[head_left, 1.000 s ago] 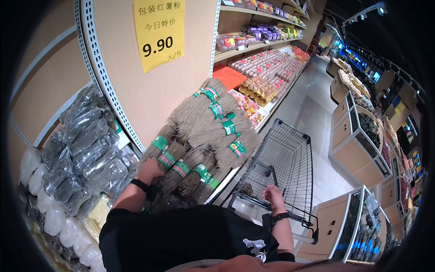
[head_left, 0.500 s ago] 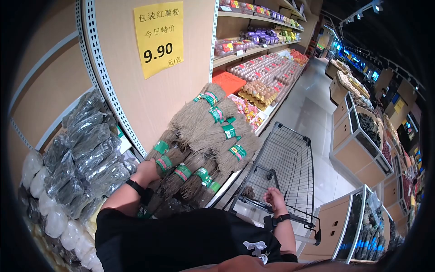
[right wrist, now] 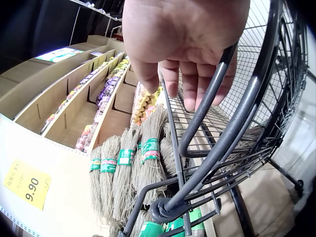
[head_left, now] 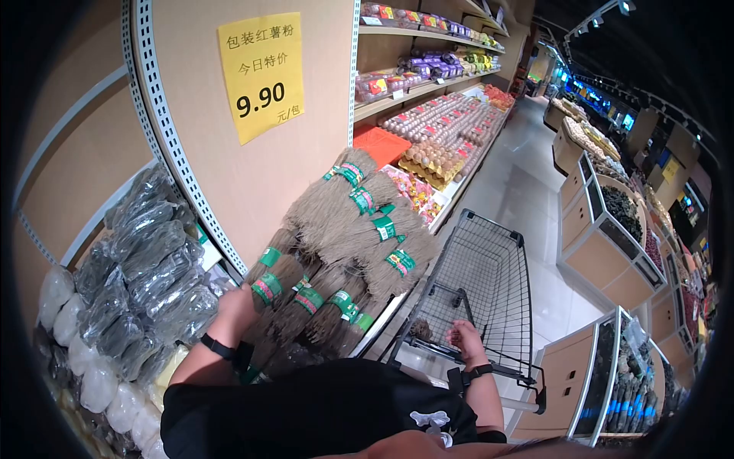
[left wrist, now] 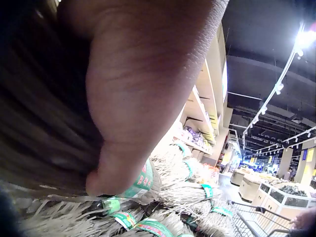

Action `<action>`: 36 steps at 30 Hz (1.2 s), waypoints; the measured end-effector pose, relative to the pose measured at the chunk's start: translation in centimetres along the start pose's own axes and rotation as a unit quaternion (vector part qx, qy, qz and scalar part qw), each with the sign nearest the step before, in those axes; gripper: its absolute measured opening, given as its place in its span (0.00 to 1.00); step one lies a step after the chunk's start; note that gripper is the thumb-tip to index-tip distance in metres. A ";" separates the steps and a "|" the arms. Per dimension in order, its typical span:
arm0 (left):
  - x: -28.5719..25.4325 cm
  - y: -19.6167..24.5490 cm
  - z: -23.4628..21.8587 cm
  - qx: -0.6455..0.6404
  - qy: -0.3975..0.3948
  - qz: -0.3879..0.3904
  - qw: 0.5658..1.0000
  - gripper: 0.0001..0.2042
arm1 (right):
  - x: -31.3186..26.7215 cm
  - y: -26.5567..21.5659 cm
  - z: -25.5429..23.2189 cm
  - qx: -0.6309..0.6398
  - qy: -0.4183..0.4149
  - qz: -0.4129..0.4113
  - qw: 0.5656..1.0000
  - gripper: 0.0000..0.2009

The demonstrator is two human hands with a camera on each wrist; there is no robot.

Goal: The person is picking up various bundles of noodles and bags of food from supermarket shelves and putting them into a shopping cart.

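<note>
My left hand (head_left: 235, 312) grips the near end of a bundle of dried noodles (head_left: 279, 271) with a green and pink paper band. In the left wrist view the thumb (left wrist: 121, 163) lies along the bundle, close to its band; the other fingers are hidden. More banded noodle bundles (head_left: 336, 306) lie beside and beyond it on the shelf. My right hand (head_left: 466, 340) hangs loosely over the near end of a black wire shopping cart (head_left: 489, 268), holding nothing. In the right wrist view its relaxed fingers (right wrist: 202, 81) overlap the cart's bars. A brownish bundle (head_left: 420, 329) lies inside the cart.
Plastic-wrapped dark packs (head_left: 153, 268) are piled left of the bundles. A yellow price sign (head_left: 261, 76) hangs on the wooden panel (head_left: 206, 153) behind. Egg trays (head_left: 436, 161) line the shelf farther along. Across the aisle (head_left: 505, 168) stand wooden display bins (head_left: 604, 222).
My left hand has drawn back toward my body and slightly left, and the banded noodle bundle has shifted with it. My right hand stays over the cart.
</note>
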State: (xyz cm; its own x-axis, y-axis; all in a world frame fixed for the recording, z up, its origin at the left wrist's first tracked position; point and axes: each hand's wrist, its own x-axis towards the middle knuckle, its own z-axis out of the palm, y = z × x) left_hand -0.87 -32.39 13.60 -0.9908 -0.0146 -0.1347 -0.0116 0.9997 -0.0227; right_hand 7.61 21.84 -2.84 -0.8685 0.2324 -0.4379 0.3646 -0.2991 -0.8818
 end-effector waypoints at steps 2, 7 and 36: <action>-0.9 0.3 -0.9 -0.007 0.002 0.008 1.000 0.24 | -0.3 0.0 0.1 0.008 -0.001 -0.002 1.000 0.09; -2.6 1.3 -3.8 -0.045 0.108 0.041 0.992 0.25 | -0.5 0.0 0.3 -0.001 0.004 -0.004 1.000 0.09; 4.9 31.0 5.2 -0.693 -0.634 0.065 0.337 0.26 | -1.5 -0.3 3.1 0.051 -0.014 -0.027 0.998 0.17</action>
State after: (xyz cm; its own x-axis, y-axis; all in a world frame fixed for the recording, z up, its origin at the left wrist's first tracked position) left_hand -5.35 -1.61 7.13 -0.1500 0.9126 -0.3804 -0.9020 0.0312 0.4307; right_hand 7.71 18.75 -1.37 -0.8953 0.2247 -0.3847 0.2833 -0.3792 -0.8809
